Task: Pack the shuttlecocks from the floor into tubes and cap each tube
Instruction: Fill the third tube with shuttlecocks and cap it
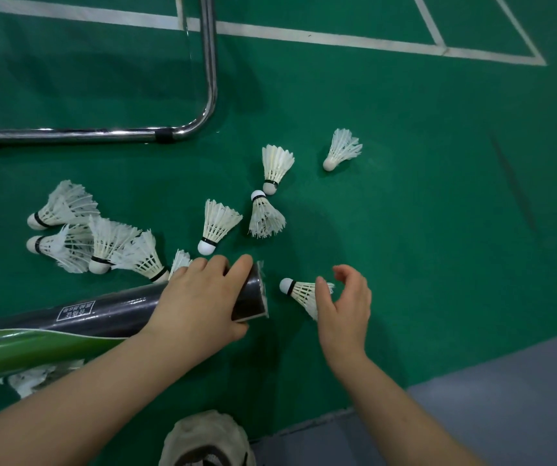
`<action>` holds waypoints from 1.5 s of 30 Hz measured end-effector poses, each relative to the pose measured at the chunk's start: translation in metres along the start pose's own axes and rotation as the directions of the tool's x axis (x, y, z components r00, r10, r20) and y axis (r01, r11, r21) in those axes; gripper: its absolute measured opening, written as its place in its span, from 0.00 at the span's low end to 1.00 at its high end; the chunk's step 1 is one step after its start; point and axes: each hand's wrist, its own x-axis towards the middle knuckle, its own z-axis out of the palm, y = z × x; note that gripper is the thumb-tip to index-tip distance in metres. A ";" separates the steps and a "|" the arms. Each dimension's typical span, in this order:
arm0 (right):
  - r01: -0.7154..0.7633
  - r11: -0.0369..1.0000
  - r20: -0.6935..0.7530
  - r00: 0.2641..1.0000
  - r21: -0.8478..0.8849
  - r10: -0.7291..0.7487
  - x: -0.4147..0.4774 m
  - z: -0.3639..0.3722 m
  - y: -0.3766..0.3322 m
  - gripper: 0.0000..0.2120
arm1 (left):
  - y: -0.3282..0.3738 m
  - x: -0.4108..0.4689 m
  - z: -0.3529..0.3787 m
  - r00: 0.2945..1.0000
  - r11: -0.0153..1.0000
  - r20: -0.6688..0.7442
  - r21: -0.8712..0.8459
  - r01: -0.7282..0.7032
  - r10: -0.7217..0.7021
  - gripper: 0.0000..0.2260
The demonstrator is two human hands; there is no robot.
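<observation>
We see two bare forearms w/ no sleeves, no watch, no rings or bands anywhere up to the frame edge. Left hand [200, 304] and right hand [344, 311] are both ungloved, nails short & unpainted as far as we can tell. Below the left hand, at bottom centre, a beige/cream fabric item w/ a dark inner part [206, 438], maybe a shoe or cap; can't tell which, nor whether it's worn.

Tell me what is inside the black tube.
The black tube lies on the floor, held by the left hand. Its open mouth looks dark; no shuttlecock shows, and the deeper inside is hidden.
</observation>
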 end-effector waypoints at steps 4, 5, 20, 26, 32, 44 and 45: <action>-0.191 0.969 0.016 0.981 -0.160 0.196 0.002 0.005 0.016 0.27 | 0.002 0.002 0.000 1.000 1.000 -0.011 -0.002 0.005 -0.005 0.35; -0.221 0.961 0.029 0.973 -0.168 0.229 0.002 0.006 0.018 0.28 | 0.003 0.003 0.001 1.000 1.000 -0.014 0.001 0.001 -0.001 0.35; -0.321 0.835 0.154 0.947 0.447 0.282 0.009 0.005 0.006 0.11 | 0.008 0.006 0.002 1.000 1.000 -0.004 -0.014 0.003 -0.003 0.36; -0.104 0.835 0.045 0.995 0.541 0.094 0.008 0.001 -0.016 0.13 | 0.007 0.006 0.000 1.000 1.000 -0.006 -0.021 0.002 -0.002 0.36; -0.059 0.971 0.196 0.981 0.233 0.012 0.018 0.012 -0.007 0.12 | 0.006 0.004 -0.004 1.000 0.999 -0.010 -0.039 0.001 -0.001 0.36; 0.184 0.981 0.238 0.957 -0.055 -0.166 0.152 0.024 -0.087 0.14 | -0.010 0.016 -0.013 0.999 0.994 -0.033 -0.112 -0.006 0.002 0.36; 0.239 0.960 0.269 0.943 -0.144 -0.195 0.168 0.030 -0.097 0.17 | -0.011 0.018 -0.013 0.999 0.992 -0.032 -0.123 -0.006 0.002 0.36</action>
